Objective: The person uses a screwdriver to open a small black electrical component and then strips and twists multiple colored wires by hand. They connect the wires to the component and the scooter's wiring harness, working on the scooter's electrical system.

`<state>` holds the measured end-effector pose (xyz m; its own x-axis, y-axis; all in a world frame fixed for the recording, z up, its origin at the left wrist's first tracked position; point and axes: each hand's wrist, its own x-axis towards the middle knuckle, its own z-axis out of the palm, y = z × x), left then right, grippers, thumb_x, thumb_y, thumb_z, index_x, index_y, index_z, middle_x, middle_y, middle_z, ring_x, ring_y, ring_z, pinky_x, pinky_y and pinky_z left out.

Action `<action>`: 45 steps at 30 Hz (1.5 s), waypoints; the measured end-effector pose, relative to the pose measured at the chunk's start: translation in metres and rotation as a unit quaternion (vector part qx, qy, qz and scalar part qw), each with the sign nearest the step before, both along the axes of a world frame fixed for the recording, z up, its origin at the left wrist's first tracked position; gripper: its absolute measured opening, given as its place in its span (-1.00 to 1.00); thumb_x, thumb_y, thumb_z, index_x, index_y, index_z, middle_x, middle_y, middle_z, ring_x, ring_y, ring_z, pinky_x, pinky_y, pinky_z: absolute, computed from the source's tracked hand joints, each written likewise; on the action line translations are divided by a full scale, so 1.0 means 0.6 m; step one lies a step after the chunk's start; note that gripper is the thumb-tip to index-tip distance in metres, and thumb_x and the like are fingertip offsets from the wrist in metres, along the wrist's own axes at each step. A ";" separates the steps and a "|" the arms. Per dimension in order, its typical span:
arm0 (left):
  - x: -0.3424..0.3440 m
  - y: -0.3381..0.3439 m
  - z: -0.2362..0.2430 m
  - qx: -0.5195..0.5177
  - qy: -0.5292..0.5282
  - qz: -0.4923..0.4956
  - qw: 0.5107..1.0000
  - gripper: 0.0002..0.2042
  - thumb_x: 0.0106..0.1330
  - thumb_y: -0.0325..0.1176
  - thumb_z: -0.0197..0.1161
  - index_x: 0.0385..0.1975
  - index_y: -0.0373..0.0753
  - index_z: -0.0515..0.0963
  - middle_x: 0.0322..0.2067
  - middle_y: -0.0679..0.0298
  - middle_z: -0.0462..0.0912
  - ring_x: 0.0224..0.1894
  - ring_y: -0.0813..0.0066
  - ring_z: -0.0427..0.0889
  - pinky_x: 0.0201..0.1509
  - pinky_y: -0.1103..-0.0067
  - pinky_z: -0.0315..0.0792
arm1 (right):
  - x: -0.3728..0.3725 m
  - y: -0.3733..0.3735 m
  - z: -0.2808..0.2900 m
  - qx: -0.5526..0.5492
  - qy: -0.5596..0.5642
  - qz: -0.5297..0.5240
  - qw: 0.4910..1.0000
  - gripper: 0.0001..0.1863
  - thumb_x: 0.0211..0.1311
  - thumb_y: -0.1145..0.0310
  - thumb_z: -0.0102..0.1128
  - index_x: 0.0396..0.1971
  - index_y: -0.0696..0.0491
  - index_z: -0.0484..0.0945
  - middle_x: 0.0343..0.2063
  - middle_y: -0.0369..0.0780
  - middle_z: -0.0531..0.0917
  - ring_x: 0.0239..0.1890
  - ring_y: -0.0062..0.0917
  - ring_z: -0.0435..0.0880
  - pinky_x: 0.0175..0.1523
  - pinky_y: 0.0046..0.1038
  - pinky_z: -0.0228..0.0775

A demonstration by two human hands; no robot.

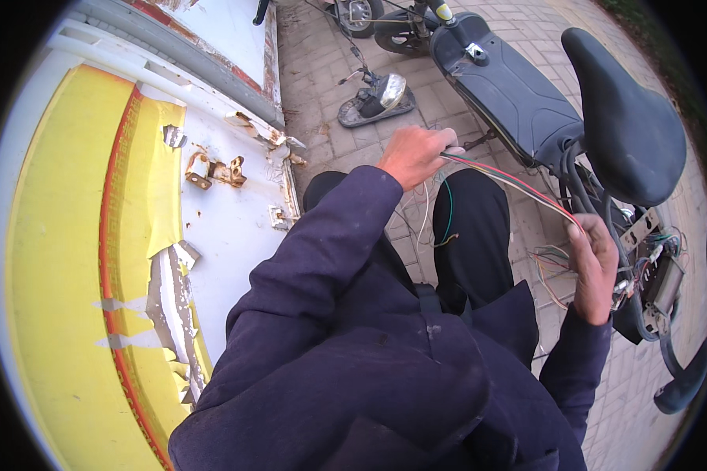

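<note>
A bundle of thin electrical wires (518, 182), red, white and dark green among them, stretches between my two hands over my right knee. My left hand (418, 153) is closed round its left end, and loose green and white wire ends (450, 212) dangle below. Around the right end, the fingers of my right hand (595, 263) are pinched. More coloured wires (552, 271) hang beside that hand, near the opened rear of an electric scooter (511, 86). Exposed connectors and wiring (660, 263) show there, under the black saddle (624, 118).
At my left stands a white metal panel (236, 220) with torn yellow sheeting (63, 235) and a rusty latch (214, 169). A detached headlight part (379, 102) lies on the paving (314, 86) ahead. Beyond it is a small wheel (359, 14).
</note>
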<state>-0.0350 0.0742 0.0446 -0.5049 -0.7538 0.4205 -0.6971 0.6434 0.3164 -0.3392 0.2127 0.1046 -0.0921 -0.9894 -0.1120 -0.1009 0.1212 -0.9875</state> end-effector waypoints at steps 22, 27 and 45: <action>0.112 0.021 -0.099 0.485 0.280 0.054 0.827 -0.68 0.32 -0.30 0.37 0.01 -0.27 0.61 -0.45 0.33 0.67 -0.46 0.62 0.55 -0.38 0.59 0.42 | 0.022 -0.099 0.069 -0.076 -0.013 0.014 0.997 -0.73 0.51 0.21 0.10 -0.11 0.10 0.64 -0.64 -0.60 0.19 -0.63 -0.93 0.04 -0.52 -0.71 -0.23; 0.129 0.024 -0.109 0.513 0.292 0.041 0.806 -0.70 0.35 -0.28 0.36 -0.03 -0.32 0.60 -0.48 0.35 0.63 -0.50 0.67 0.52 -0.45 0.65 0.38 | 0.025 -0.107 0.062 -0.061 0.040 0.134 0.988 -0.71 0.51 0.19 0.10 -0.11 0.10 0.64 -0.64 -0.60 0.18 -0.63 -0.92 0.00 -0.52 -0.67 -0.24; 0.130 0.023 -0.185 0.417 0.259 0.118 0.863 -0.59 0.28 -0.27 0.37 0.08 -0.33 0.58 -0.10 0.08 0.71 -0.04 0.36 0.66 0.10 0.43 0.50 | 0.046 -0.108 0.115 -0.004 0.083 0.148 0.985 -0.68 0.55 0.20 0.01 -0.07 0.13 0.63 -0.64 -0.58 0.15 -0.59 -0.89 0.04 -0.49 -0.65 -0.19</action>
<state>0.0431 0.0881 -0.0662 -0.2034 -0.9596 -0.1946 -0.4041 -0.0988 0.9094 -0.3115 0.1478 0.1739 0.1850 -0.9763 -0.1124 -0.2916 0.0547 -0.9550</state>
